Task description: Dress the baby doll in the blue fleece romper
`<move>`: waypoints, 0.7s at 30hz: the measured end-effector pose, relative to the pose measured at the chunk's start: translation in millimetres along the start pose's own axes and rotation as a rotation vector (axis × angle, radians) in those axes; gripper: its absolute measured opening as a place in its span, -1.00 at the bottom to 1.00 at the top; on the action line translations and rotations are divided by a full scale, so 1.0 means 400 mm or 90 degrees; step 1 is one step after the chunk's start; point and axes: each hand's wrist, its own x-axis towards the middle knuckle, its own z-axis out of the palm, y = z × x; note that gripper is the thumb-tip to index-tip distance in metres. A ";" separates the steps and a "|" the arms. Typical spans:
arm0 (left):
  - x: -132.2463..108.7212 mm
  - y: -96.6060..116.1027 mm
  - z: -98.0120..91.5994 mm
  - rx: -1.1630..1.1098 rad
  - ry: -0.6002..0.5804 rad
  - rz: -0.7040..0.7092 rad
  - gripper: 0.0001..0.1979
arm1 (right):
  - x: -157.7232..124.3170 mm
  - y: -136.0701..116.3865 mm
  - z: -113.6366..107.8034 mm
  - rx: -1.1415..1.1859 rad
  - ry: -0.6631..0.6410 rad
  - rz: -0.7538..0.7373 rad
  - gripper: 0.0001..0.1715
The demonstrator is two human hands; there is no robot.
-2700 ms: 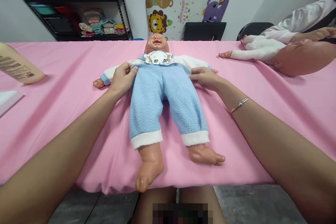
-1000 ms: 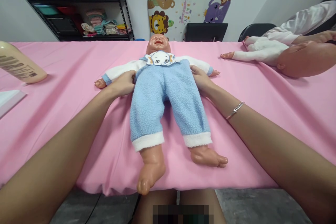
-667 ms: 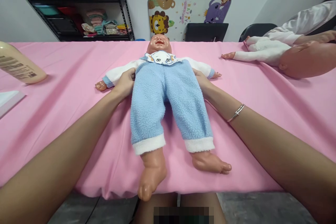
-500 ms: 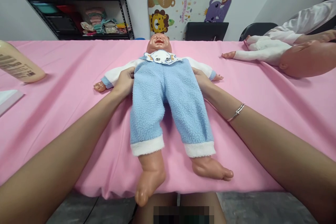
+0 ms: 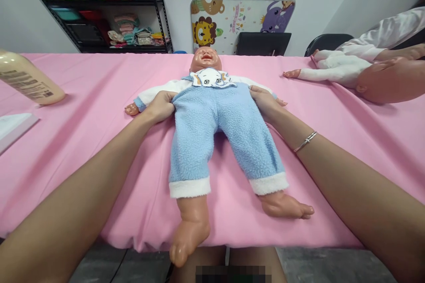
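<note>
Your left hand (image 5: 161, 107) curls, fingers together, at the waist of the baby doll (image 5: 206, 59), while your right hand (image 5: 264, 102) lies spread at its other hip. It lies face up on a smooth pink sheet (image 5: 83, 150) near the edge. A hard tug could slide it off, since one vinyl foot (image 5: 190, 235) already overhangs, or the soft fleece trousers (image 5: 212, 141) could slip from your fingers.

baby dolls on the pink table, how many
2. One baby doll, in blue fleece trousers, lies face up mid-table, held by the left hand and right hand; the other, in white, lies at the right under a co-worker's hand.
</note>
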 end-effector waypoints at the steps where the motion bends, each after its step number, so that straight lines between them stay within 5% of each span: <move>1: 0.000 0.002 -0.001 -0.012 0.006 -0.001 -0.85 | 0.003 -0.001 0.002 0.017 0.016 0.005 -0.75; 7: -0.002 0.023 0.008 -0.222 0.085 0.023 -0.95 | 0.012 -0.010 0.016 0.042 0.077 -0.020 -0.85; 13: 0.006 -0.010 -0.009 -0.037 0.117 -0.024 -0.79 | 0.007 -0.004 0.001 -0.061 0.138 0.021 -0.84; 17: 0.004 0.015 0.006 -0.162 0.178 -0.137 -0.94 | 0.013 0.001 -0.005 -0.027 0.089 0.062 -0.85; 21: -0.009 0.057 0.038 -0.358 0.113 -0.221 -0.86 | 0.022 -0.008 0.009 0.027 0.022 0.089 -0.93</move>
